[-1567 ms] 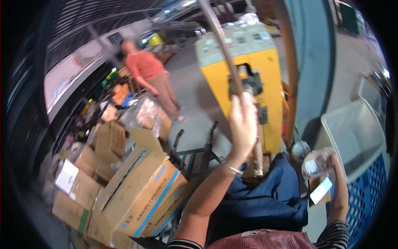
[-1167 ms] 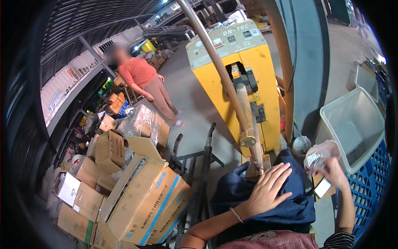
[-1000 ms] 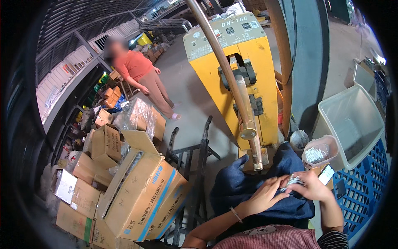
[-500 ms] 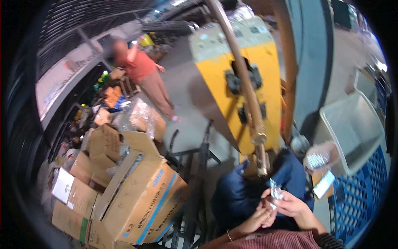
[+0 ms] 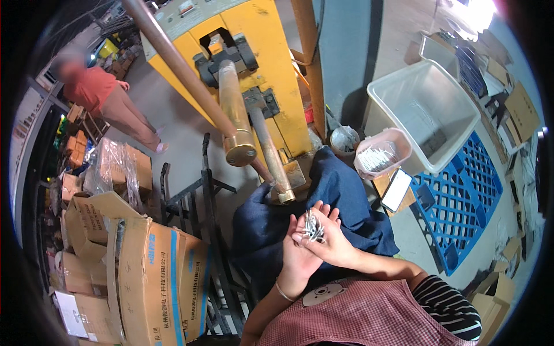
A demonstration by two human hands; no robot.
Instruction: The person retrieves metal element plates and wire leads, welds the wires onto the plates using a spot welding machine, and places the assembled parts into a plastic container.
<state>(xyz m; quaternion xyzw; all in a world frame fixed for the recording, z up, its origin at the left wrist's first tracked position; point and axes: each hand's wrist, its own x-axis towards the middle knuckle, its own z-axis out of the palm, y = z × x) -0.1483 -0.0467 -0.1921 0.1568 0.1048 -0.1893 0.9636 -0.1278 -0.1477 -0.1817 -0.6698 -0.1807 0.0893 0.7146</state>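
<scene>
Shiny metal pins [image 5: 312,229], thin and silver, lie in a small bunch right between the two hands, low in the middle of the picture. The left hand [image 5: 301,249] is cupped open under them like a little bowl. The right hand [image 5: 332,242] lies just beside it, touching, with its fingers curled over the bunch, pinching some of the pins. The pins mostly point up and away from the person, a bit tilted. Both hands are right at the pins, so neither one has to reach.

Under the hands is a dark blue cloth [image 5: 340,196] spread over the person's lap. Just past the cloth stands a brass-coloured rod [image 5: 234,104] with a round end, and a long brown lever [image 5: 173,57] crosses in front of it. Both belong to a big yellow machine [image 5: 271,40].

To the right of the cloth sits a small pink tub [image 5: 398,151] with more silver pins inside. It is near the right hand, up and to the right. A flat white card [image 5: 396,190] lies beside it. Behind the tub is a big clear plastic box [image 5: 427,109], and under that a blue plastic pallet [image 5: 467,179] with holes.

On the left are brown cardboard boxes [image 5: 150,271] stacked up, with blue stripes and a white label low down. Some are wrapped in clear plastic. Farther back on the grey floor [image 5: 184,132], another person in an orange top [image 5: 92,86] stands.
</scene>
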